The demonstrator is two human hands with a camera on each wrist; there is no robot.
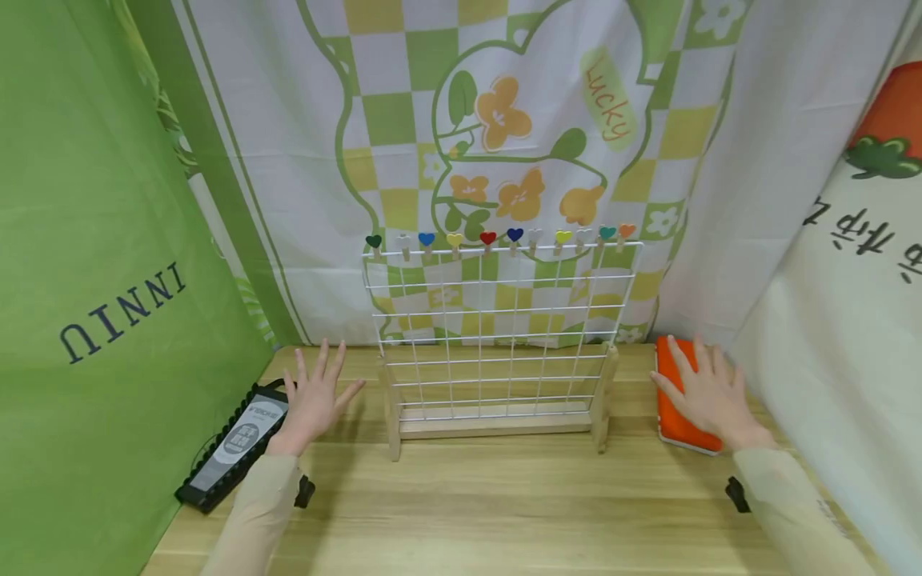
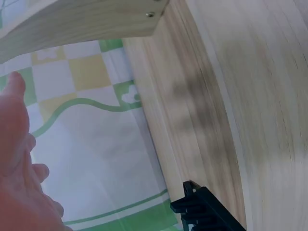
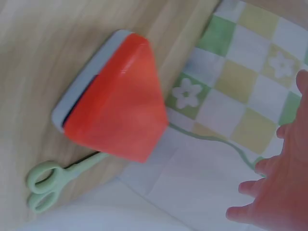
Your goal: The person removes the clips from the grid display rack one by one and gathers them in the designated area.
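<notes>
My left hand (image 1: 313,404) is raised with its fingers spread and holds nothing, beside a long black case with ridged edges and a grey label (image 1: 248,432). On the other side, my right hand (image 1: 709,400) is also spread and empty, and overlaps an orange-red box-like thing with a pale base (image 3: 120,96) in the head view. Between the hands a white wire grid (image 1: 480,310) stands upright in a wooden stand (image 1: 497,426). Along its top wire sit several small heart-topped clips, among them a red clip (image 1: 488,238) and a yellow clip (image 1: 563,237).
Pale green scissors (image 3: 53,185) lie by the orange-red thing, their blades partly hidden. The wooden table (image 1: 497,504) is bounded by a green cloth (image 1: 108,200) at left, a patterned curtain (image 1: 288,160) behind and a white cloth (image 1: 828,344) at right.
</notes>
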